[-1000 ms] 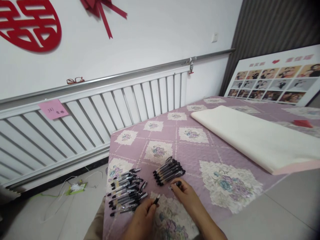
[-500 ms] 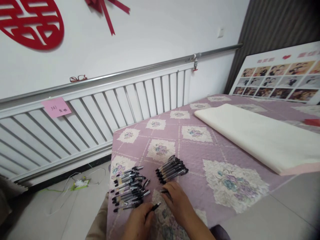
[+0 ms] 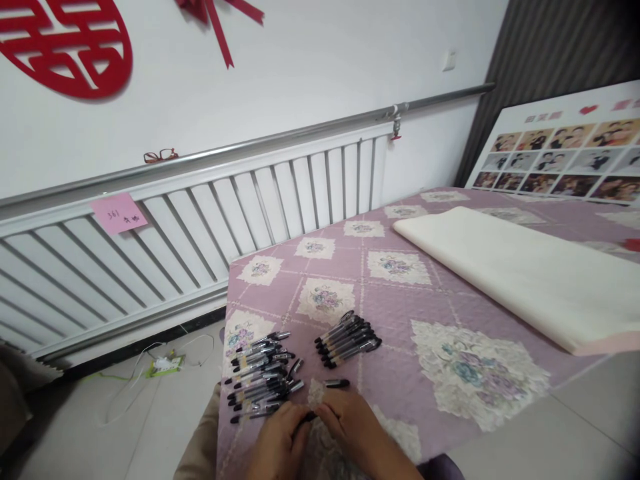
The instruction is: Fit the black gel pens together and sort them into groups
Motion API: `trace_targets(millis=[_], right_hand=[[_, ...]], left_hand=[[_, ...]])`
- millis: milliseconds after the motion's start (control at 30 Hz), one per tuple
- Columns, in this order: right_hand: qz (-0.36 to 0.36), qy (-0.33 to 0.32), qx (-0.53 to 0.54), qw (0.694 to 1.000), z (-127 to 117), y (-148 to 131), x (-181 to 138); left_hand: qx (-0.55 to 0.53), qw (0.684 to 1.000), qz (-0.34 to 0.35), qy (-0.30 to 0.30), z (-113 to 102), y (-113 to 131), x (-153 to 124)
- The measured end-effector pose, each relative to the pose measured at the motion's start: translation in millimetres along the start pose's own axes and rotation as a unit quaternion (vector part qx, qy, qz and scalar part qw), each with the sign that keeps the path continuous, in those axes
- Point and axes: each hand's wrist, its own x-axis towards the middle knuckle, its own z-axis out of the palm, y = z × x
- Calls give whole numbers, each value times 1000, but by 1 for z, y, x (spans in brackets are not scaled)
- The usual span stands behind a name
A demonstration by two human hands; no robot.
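Observation:
Low in the view, my left hand [image 3: 281, 433] is closed round a dark pen [image 3: 309, 417], whose far end runs to the fingers of my right hand. My right hand [image 3: 345, 417] is closed on that end, so the tip is hidden. A pen cap [image 3: 337, 383], dark with a pale end, lies on the tablecloth just beyond my right knuckles. To the left, a loose pile of several black-and-clear pens [image 3: 263, 377] lies beside my left hand. Farther off, a neater row of several capped pens [image 3: 345, 340] lies ahead of my right hand.
A purple floral tablecloth [image 3: 385, 313] covers the table. A folded cream sheet [image 3: 525, 273] lies at right, with a photo board [image 3: 560, 153] behind it. The white radiator [image 3: 200, 233] runs along the wall. A power strip [image 3: 165, 366] with cables lies on the floor at left.
My right hand has let go of the cap, now lying on the cloth, and has moved left and down onto the pen's exposed end. The view has shifted slightly.

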Motion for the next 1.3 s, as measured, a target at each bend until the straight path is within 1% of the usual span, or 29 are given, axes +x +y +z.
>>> trace_targets(millis=[100, 333, 433, 533, 667, 767, 833, 900, 967, 1133, 1200, 1300], right_hand=[[-7, 1, 1, 1000, 1, -2, 0], [17, -8, 44, 999, 2, -1, 2], [20, -26, 85, 996, -4, -2, 1], [17, -41, 148, 988, -13, -6, -1], [34, -30, 207, 977, -17, -9, -2], [56, -12, 156, 986, -10, -7, 0], [50, -8, 99, 994, -5, -4, 1], [45, -9, 74, 996, -3, -3, 2], [47, -12, 93, 994, -6, -4, 1], [57, -22, 197, 979, -17, -11, -2], [62, -18, 186, 980, -16, -12, -2], [49, -23, 106, 993, -11, -9, 0]], left_hand=[[-18, 1000, 1, -13, -2, 3, 0], [-62, 998, 7, -28, -4, 6, 1], [-71, 997, -1, -29, -6, 7, 1], [-67, 997, -14, -33, -8, 8, 1], [-61, 998, -14, -33, -8, 8, 1], [-49, 998, -18, -32, -8, 8, 0], [-40, 998, -20, -32, -6, 7, 0], [-32, 999, -20, -32, -5, 5, -1], [-25, 999, -21, -31, -4, 4, -1], [-15, 999, -23, -35, -4, 5, 0], [-18, 999, -23, -34, -5, 7, 0], [-25, 999, -21, -30, -7, 8, 0]])
